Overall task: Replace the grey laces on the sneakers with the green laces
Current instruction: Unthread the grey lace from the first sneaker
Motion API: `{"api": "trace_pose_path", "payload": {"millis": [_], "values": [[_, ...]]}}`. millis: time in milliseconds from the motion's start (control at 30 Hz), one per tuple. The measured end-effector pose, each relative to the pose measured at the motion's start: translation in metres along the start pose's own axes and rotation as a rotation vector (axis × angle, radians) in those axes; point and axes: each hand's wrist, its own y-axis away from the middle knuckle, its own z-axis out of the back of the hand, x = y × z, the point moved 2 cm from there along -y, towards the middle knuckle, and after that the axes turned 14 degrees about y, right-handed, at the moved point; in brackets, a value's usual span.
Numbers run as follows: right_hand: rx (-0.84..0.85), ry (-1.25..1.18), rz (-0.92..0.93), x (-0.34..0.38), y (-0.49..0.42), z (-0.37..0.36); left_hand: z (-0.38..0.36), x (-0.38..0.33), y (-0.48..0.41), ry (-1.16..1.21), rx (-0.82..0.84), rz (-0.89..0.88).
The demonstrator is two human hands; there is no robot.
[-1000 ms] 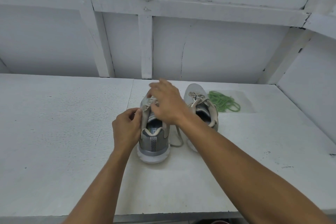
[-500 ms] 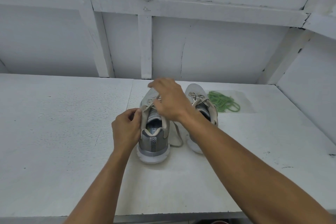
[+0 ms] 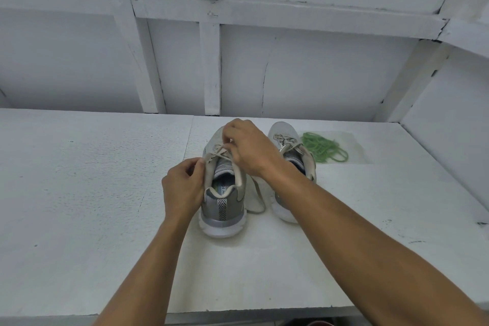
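Steadying seemingly for unlacing, the grey sneaker (image 3: 222,209) is gripped at its collar by the left hand (image 3: 182,188) while its grey lace (image 3: 219,152) is pinched by the right hand (image 3: 248,148) just beyond.

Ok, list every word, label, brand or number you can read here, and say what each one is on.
"RY FO": on the insole inside the left sneaker; only a fragment, the rest is hidden under the collar.
Right sneaker: no readable print; its opening is largely hidden behind the right forearm.
Green laces, grey lace, white table: no text.
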Motion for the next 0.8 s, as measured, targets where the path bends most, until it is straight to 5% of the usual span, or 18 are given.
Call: {"api": "trace_pose_path", "payload": {"millis": [567, 700, 800], "values": [[-0.026, -0.024, -0.374, -0.007, 0.019, 0.018, 0.001, 0.001, -0.001, -0.016, 0.021, -0.01], [0.152, -0.056, -0.451, 0.006, 0.04, -0.002, 0.0, -0.005, -0.005, -0.07, 0.056, -0.076], [0.104, -0.089, -0.481, 0.008, 0.049, -0.016, -0.003, -0.016, -0.012, -0.104, 0.12, -0.135]]}}
